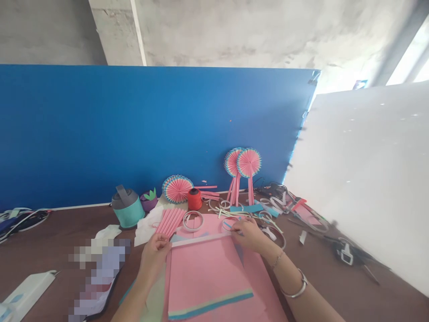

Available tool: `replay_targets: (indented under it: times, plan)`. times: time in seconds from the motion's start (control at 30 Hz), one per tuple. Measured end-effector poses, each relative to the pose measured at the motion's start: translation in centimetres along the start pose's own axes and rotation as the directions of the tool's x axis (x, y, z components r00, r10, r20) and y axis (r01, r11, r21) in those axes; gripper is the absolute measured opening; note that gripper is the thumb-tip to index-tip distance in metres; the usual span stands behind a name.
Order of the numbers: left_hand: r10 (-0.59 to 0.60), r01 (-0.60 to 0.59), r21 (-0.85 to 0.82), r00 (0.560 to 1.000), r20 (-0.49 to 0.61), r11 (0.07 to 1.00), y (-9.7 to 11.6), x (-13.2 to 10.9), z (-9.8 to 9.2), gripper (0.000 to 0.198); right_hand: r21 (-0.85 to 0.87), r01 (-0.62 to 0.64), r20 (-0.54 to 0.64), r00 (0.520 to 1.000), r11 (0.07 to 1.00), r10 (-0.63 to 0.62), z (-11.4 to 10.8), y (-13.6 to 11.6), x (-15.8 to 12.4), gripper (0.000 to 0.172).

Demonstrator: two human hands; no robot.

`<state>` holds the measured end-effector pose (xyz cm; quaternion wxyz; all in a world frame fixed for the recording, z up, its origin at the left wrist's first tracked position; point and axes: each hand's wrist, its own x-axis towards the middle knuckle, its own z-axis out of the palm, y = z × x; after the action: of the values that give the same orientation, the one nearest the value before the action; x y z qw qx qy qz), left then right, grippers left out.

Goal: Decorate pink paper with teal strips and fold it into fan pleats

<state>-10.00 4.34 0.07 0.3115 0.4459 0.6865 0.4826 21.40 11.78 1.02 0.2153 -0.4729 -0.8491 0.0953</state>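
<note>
A pink paper sheet (206, 273) with a cream and blue strip along its near edge lies on larger pink sheets. Its far edge shows a pale folded band (201, 239). My left hand (157, 250) is closed on the left end of this band, fingers bent over it. At the band's right end, my right hand (247, 232) pinches the paper, with a bracelet and a bangle on that arm. Beyond the left hand lies a pleated pink paper (170, 222), beside a roll of tape (193, 221).
Pink paper fans (249, 163) lean against the blue partition (150, 125). A red thread spool (194, 199), a teal container (129, 210) and paper scraps stand or lie behind. A phone (100, 286) is at left, a white power strip (28, 295) farther left, cables at right.
</note>
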Motion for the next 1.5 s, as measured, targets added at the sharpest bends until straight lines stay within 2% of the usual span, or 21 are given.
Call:
replay_targets:
  times: [0.13,0.37,0.5,0.57,0.63,0.7,0.8,0.87,0.93,1.0,1.13,1.3,1.37,1.4,1.43,1.47,1.5]
  plan:
    - [0.042,-0.043,-0.023,0.999,-0.021,0.999,0.5,-0.2,0.0,0.024,-0.028,0.004,-0.043,0.999,1.000,-0.006,-0.2,-0.3,0.1,0.026]
    - [0.190,-0.198,-0.079,0.977,-0.099,0.977,1.4,-0.5,0.0,0.026,0.093,-0.018,-0.227,0.973,0.995,0.039,0.0,-0.4,0.7,0.023]
    - [0.220,-0.239,-0.145,0.966,-0.140,0.960,2.0,-1.0,0.1,0.027,0.271,-0.031,-0.287,0.951,0.962,0.112,-0.8,-1.1,0.8,0.020]
    - [0.252,-0.278,-0.159,0.953,-0.166,0.947,2.4,-1.4,0.2,0.027,0.435,-0.069,-0.271,0.941,0.898,0.203,-1.3,-1.6,0.7,0.019]
    - [0.315,-0.350,-0.147,0.924,-0.217,0.925,2.7,-2.0,0.2,0.025,0.596,-0.116,-0.220,0.928,0.795,0.300,-1.7,-2.0,0.7,0.020]
    - [0.400,-0.446,-0.120,0.871,-0.284,0.887,2.9,-2.6,0.2,0.020,0.704,-0.155,-0.159,0.917,0.694,0.367,-1.9,-2.2,0.7,0.021]
    - [0.572,-0.630,-0.073,0.743,-0.348,0.773,3.3,-3.5,0.2,0.012,0.777,-0.183,-0.112,0.901,0.602,0.420,-2.0,-2.4,0.8,0.021]
    - [0.675,-0.731,-0.050,0.651,-0.346,0.680,3.5,-3.9,0.1,0.014,0.804,-0.180,-0.114,0.888,0.567,0.444,-2.0,-2.6,0.9,0.022]
    - [0.738,-0.789,-0.030,0.587,-0.332,0.614,3.6,-4.1,0.1,0.019,0.824,-0.176,-0.121,0.874,0.539,0.471,-2.2,-3.0,1.0,0.022]
    - [0.755,-0.800,-0.013,0.572,-0.320,0.600,3.6,-4.1,0.1,0.020,0.840,-0.185,-0.116,0.857,0.511,0.502,-2.4,-3.4,1.0,0.022]
    - [0.734,-0.777,-0.004,0.597,-0.322,0.630,3.5,-4.2,0.4,0.018,0.874,-0.167,-0.123,0.833,0.456,0.540,-2.5,-4.3,1.0,0.025]
    - [0.805,-0.838,0.034,0.511,-0.301,0.544,4.5,-4.5,0.5,0.019,0.890,-0.116,-0.168,0.817,0.441,0.552,-1.7,-3.7,1.1,0.032]
    - [0.798,-0.837,0.069,0.488,-0.354,0.543,5.3,-4.4,-0.2,0.014,0.880,-0.085,-0.231,0.783,0.467,0.577,-1.6,-2.3,1.0,0.033]
    - [0.765,-0.819,0.109,0.468,-0.442,0.563,5.8,-4.3,-0.7,0.012,0.861,-0.089,-0.280,0.738,0.500,0.614,-1.7,-1.3,0.9,0.034]
    - [0.725,-0.796,0.141,0.444,-0.526,0.589,6.2,-4.2,-1.4,0.012,0.853,-0.096,-0.296,0.719,0.512,0.629,-1.8,-0.2,0.7,0.034]
    - [0.689,-0.756,0.149,0.472,-0.550,0.637,6.7,-4.1,-2.1,0.011,0.839,-0.102,-0.314,0.711,0.535,0.629,-1.9,0.8,0.6,0.032]
    - [0.692,-0.741,0.155,0.501,-0.520,0.653,7.1,-4.0,-2.7,0.012,0.764,-0.136,-0.372,0.705,0.630,0.604,-1.9,1.7,0.4,0.031]
